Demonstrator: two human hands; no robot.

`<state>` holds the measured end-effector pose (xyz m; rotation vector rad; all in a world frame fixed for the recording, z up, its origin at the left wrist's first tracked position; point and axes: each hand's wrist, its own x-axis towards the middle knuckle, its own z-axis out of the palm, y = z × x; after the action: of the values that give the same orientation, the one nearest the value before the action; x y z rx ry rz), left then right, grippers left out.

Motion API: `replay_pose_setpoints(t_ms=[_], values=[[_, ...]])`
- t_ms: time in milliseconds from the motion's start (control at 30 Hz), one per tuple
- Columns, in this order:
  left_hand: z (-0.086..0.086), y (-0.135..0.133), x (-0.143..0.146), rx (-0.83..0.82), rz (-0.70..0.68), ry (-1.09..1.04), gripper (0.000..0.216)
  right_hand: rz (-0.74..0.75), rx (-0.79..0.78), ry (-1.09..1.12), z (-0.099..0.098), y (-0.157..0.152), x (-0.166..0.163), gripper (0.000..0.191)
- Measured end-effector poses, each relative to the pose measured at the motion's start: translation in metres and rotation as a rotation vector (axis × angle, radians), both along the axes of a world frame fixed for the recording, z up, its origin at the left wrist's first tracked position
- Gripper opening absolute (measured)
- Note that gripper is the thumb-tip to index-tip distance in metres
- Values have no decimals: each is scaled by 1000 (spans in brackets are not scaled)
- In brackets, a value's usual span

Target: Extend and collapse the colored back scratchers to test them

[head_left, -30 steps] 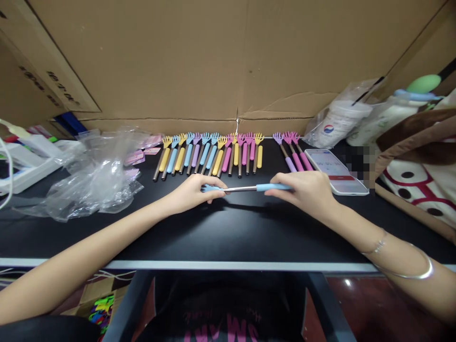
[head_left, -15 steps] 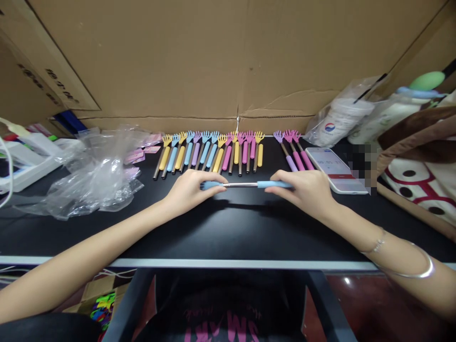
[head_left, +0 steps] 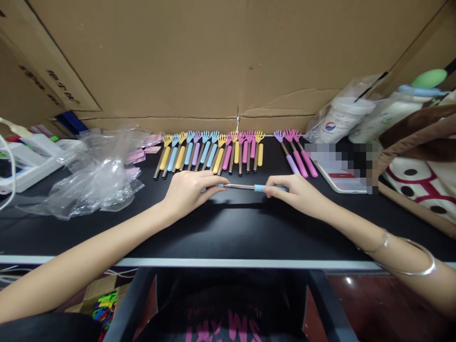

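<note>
A blue back scratcher [head_left: 240, 186] with a metal shaft lies level between my two hands, just above the black table. My left hand [head_left: 190, 194] pinches its claw end, and the fingers hide most of the claw. At the other end, my right hand [head_left: 297, 192] closes round the blue handle, of which only part shows. Behind them, a row of back scratchers [head_left: 216, 159] in yellow, blue, purple and pink lies with claws toward the cardboard. To its right, apart from that row, are three more back scratchers [head_left: 297, 156], one purple and two pink.
Crumpled clear plastic bags [head_left: 103, 175] and pink cards [head_left: 137, 156] lie at the left. On the right are a phone [head_left: 342, 183], a bagged cup [head_left: 344, 118], a bottle [head_left: 395, 114] and a cloth bag [head_left: 420, 175]. A cardboard wall [head_left: 178, 61] stands behind the table [head_left: 235, 232].
My right hand has moved slightly left and changed its grip on the handle. The scratcher's right end has tipped a little lower. My left hand keeps hold of the claw end.
</note>
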<state>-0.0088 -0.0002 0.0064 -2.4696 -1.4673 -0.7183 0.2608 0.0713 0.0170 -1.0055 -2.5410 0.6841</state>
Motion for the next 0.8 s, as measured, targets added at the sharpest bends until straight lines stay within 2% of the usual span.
replay_pose_setpoints(t_ms=[200, 333, 467, 567, 667, 800], values=[[0, 5, 1, -203, -18, -152, 24, -26, -55, -18, -2, 3, 0, 46], [6, 8, -1, -344, -3, -208, 21, -70, -3, -25, -2, 0, -1, 44], [10, 12, -4, -505, -46, -314, 24, -112, 140, -54, -1, -3, -2, 43], [11, 16, -6, -636, -84, -417, 29, -90, 228, -58, 1, -4, -1, 38], [12, 20, -9, -737, -108, -471, 31, -67, 250, -31, 5, -3, 2, 32], [14, 24, -17, -776, -173, -483, 28, -72, 198, 44, 10, 2, 6, 31]])
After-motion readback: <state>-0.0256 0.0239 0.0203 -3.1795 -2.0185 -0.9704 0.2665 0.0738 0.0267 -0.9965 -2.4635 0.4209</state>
